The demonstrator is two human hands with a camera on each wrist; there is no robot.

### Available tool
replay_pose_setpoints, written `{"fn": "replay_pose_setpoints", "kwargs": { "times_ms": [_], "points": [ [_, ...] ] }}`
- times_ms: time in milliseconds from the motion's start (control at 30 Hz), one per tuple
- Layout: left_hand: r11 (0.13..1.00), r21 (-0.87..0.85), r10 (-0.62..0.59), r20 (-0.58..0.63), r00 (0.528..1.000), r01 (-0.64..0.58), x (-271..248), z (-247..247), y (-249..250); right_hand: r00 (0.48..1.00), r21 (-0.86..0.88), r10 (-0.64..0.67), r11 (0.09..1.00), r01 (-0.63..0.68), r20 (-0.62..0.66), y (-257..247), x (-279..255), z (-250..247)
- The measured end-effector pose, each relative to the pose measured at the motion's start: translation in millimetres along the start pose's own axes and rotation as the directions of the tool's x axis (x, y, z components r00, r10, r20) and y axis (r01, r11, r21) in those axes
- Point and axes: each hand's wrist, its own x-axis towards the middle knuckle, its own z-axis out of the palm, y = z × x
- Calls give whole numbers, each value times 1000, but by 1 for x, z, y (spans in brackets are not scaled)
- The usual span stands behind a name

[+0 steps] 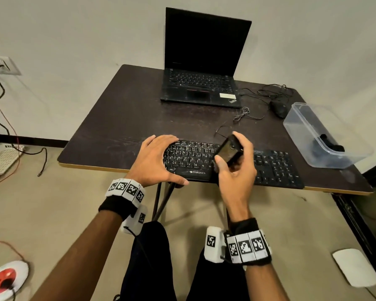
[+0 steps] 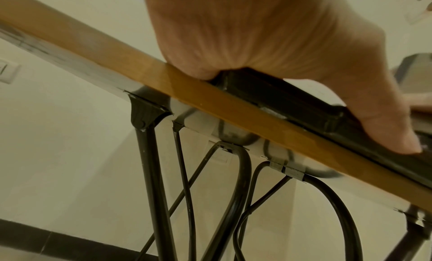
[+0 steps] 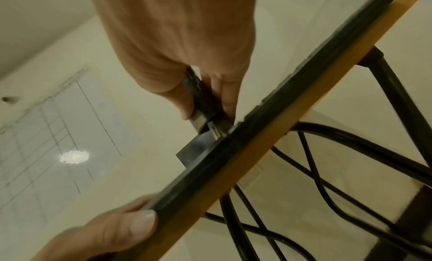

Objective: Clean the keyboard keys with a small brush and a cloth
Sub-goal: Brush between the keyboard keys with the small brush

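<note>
The black keyboard (image 1: 232, 164), printed ZEBRONICS below its space bar, lies lengthwise along the table (image 1: 122, 118) edge at lower centre. The left hand (image 1: 159, 161) rests spread on its left end, thumb against the front edge. The right hand (image 1: 237, 168) grips a small dark brush (image 1: 228, 152) above the keys, tilted toward upper right. The laptop (image 1: 202, 88) reads ThinkPad.

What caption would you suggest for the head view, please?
Left hand steadies the black keyboard at the table edge while the right hand holds a small dark brush.
</note>
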Motion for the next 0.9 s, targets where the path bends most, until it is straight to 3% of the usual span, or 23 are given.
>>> {"fn": "replay_pose_setpoints", "kwargs": {
  "times_ms": [33,167,300,433,567,700,833,900],
  "points": [
    [1000,0,0,-1,1000,0,0,0,0,1000,-5,5,1000,-6,-10,-1,-3,-1],
    [1000,-1,-4,6,1000,4,-1,-1,1,985,-33,12,999,-7,174,-1,5,-1],
    [1000,2,-8,11,1000,8,0,-1,1,999,-31,25,999,-24,34,0,9,-13],
    [1000,-4,-6,-2,1000,6,0,-1,2,972,-74,-4,997,22,235,2,10,-7],
    [1000,-7,-4,5,1000,4,0,-1,2,993,13,13,1000,-15,115,5,21,-15],
    [1000,1,-8,3,1000,8,0,-1,1,935,-61,-1,998,24,355,3,28,-17],
    [1000,-8,-11,12,1000,11,0,-1,2,953,-23,12,1000,-6,304,4,48,-22],
    [1000,-10,-14,14,1000,14,0,-2,2,921,-38,15,999,0,390,2,51,-24]
  ]
}}
